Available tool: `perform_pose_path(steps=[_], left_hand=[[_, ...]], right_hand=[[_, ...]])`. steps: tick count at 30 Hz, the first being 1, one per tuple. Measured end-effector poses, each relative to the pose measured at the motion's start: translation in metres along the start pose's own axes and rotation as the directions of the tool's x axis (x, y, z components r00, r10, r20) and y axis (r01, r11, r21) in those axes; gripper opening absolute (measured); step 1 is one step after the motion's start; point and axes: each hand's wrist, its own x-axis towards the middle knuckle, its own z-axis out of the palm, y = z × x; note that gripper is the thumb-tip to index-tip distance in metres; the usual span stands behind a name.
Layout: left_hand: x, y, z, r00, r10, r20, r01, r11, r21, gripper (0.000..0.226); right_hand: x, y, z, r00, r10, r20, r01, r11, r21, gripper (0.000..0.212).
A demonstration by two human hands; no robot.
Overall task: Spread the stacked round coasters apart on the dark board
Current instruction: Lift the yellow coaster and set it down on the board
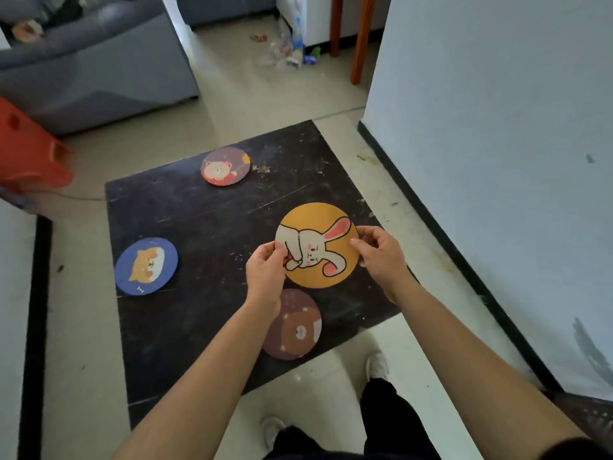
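A yellow coaster with a white rabbit (323,242) is held above the dark board (212,224), right of its middle. My left hand (265,272) pinches its left edge and my right hand (381,252) pinches its right edge. Three more round coasters lie flat and apart on the board: a purple one with a bear in red (225,166) at the far side, a blue one with a shiba dog (146,266) at the left, and a mauve one with a brown bear (297,327) near the front edge, partly under my left wrist.
The board lies on a pale tiled floor. A white wall with a black skirting (431,214) runs along the right. A grey sofa (99,71) stands at the far left, an orange plastic stool (30,151) beside it. My legs and shoes (376,365) are below the board.
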Motion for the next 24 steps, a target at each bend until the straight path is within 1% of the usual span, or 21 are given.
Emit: perform_pose_path(steps=[4,6,9,13,18,21,24], left_hand=[[-0.016,0.01,0.035,0.999,0.053,-0.005,-0.053,0.999,0.012,0.013],[-0.022,0.013,0.061,0.997,0.077,-0.017,-0.077,0.997,-0.013,0.013],[-0.028,0.013,0.117,0.992,0.114,-0.059,-0.117,0.992,-0.039,0.012],[-0.036,0.007,0.202,0.987,0.11,-0.114,-0.118,0.991,-0.067,0.017],[-0.047,0.012,0.288,0.982,0.121,-0.148,-0.134,0.987,-0.086,0.018],[-0.044,0.023,0.321,0.978,0.134,-0.158,-0.146,0.987,-0.065,0.018],[-0.026,0.037,0.343,0.97,0.153,-0.188,-0.167,0.984,-0.064,0.02]], right_hand=[[0.014,-0.005,-0.036,1.0,-0.03,0.004,0.03,0.998,0.051,0.015],[0.027,-0.006,-0.06,0.998,-0.05,0.026,0.048,0.996,0.069,0.016],[0.053,-0.001,-0.108,0.995,-0.077,0.064,0.069,0.99,0.12,0.016],[0.089,0.006,-0.187,0.987,-0.112,0.111,0.101,0.989,0.105,0.016],[0.126,0.004,-0.27,0.983,-0.089,0.162,0.077,0.994,0.084,0.014],[0.153,-0.005,-0.297,0.977,-0.093,0.191,0.077,0.993,0.089,0.016],[0.186,-0.014,-0.307,0.971,-0.104,0.215,0.084,0.991,0.1,0.017]])
